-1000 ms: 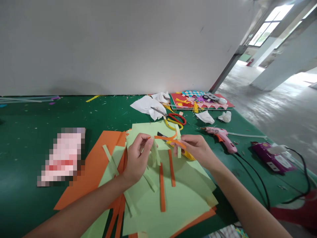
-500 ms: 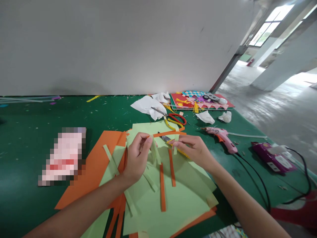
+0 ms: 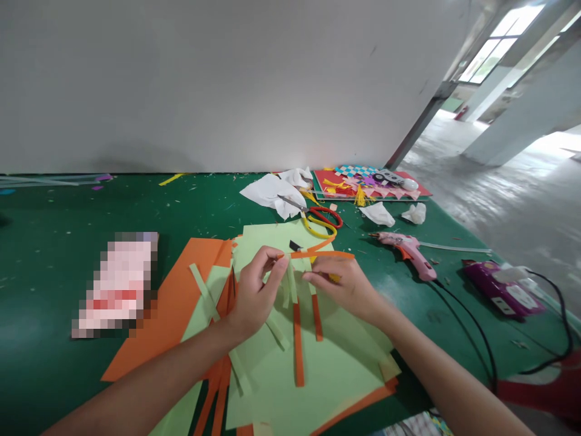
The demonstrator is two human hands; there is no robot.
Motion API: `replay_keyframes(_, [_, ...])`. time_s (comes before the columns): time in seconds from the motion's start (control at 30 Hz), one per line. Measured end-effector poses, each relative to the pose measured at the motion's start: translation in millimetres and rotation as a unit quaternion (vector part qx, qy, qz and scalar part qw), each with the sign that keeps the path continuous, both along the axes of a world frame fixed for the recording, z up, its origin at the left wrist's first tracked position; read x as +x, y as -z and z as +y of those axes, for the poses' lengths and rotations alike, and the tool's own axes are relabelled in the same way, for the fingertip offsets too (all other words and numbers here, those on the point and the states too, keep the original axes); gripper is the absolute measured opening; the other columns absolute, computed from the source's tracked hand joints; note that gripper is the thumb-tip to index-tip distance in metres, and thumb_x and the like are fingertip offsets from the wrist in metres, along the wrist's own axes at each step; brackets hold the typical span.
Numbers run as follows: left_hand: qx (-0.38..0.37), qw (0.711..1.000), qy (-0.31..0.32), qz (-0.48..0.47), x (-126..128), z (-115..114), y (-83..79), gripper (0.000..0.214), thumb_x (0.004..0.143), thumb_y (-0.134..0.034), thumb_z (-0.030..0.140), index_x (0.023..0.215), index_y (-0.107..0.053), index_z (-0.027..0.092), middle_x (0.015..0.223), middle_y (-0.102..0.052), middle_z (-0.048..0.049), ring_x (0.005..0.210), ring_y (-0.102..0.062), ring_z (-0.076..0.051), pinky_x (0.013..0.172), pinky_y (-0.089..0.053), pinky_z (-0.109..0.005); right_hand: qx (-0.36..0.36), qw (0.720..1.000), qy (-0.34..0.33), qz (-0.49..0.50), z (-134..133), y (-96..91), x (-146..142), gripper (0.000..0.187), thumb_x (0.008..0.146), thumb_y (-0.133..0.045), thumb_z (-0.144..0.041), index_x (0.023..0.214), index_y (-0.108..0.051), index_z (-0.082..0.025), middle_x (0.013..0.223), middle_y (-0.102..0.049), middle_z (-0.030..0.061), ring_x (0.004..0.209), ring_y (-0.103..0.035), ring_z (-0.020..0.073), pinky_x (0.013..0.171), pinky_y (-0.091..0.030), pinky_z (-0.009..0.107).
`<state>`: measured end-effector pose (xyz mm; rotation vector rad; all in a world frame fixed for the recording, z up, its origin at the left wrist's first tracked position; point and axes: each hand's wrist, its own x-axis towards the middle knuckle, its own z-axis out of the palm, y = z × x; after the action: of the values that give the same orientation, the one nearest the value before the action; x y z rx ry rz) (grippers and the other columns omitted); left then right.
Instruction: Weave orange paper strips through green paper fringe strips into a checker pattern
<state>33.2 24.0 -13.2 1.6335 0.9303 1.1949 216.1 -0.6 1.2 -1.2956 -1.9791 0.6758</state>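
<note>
My left hand [image 3: 258, 287] pinches the left end of a thin orange paper strip [image 3: 324, 255], which runs rightward over the back of my right hand's fingers. Light green paper strips [image 3: 292, 281] hang from it beside my left fingertips. My right hand [image 3: 347, 284] is closed, its thumb and forefinger at another green strip [image 3: 313, 283]. Partly hidden under that hand is a cutter with a dark blade tip [image 3: 295, 246] and a yellow handle. Both hands are above green paper sheets [image 3: 336, 363]. Two loose orange strips [image 3: 298, 345] lie on the sheets.
Scissors [image 3: 324, 217] with red and yellow handles lie behind the sheets, by crumpled white tissue [image 3: 272, 192]. A pink glue gun [image 3: 408, 251] and a purple power strip [image 3: 502, 287] with cords are at right. Orange sheets [image 3: 167, 303] and a pixelated item [image 3: 115, 284] are at left.
My right hand has moved slightly left and down with the green strip. The orange strip now sits lower on its right side, over my right fingers, and more of the cutter is covered.
</note>
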Motion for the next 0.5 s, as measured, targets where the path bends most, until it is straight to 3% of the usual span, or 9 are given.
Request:
replay_keyframes(0.13, [0.005,1.0,0.006,0.009,-0.3,-1.4,0.9,0.015,0.096,-0.047,0.031,0.086,-0.053,0.02,0.076,-0.054,0.0005,0.072,-0.053,-0.014,0.07,-0.043,-0.027,0.035,0.999,-0.025,-0.008,-0.3,6.5,-4.5,0.032,0.092,-0.053,-0.031,0.063,-0.054,-0.018,0.062,-0.05,-0.0004,0.057,-0.043,0.0109,0.057,-0.033,0.024])
replay_keyframes(0.33, [0.027,1.0,0.002,0.014,-0.6,-1.4,3.5,0.014,0.096,-0.047,0.029,0.086,-0.052,0.021,0.075,-0.052,0.0018,0.069,-0.051,-0.012,0.064,-0.041,-0.024,0.02,0.999,-0.03,-0.017,-3.3,5.7,-7.6,0.033,0.09,-0.056,-0.026,0.06,-0.047,-0.017,0.059,-0.044,-0.0034,0.055,-0.041,0.0086,0.055,-0.032,0.021])
replay_keyframes(0.5, [0.031,0.999,0.013,0.013,-0.6,-1.3,4.5,0.014,0.096,-0.047,0.028,0.086,-0.053,0.02,0.076,-0.054,0.0014,0.072,-0.053,-0.012,0.067,-0.042,-0.024,0.045,0.999,-0.023,-0.005,-3.6,6.6,-8.0,0.03,0.092,-0.055,-0.026,0.063,-0.052,-0.017,0.061,-0.047,-0.0021,0.057,-0.043,0.0097,0.057,-0.034,0.022])
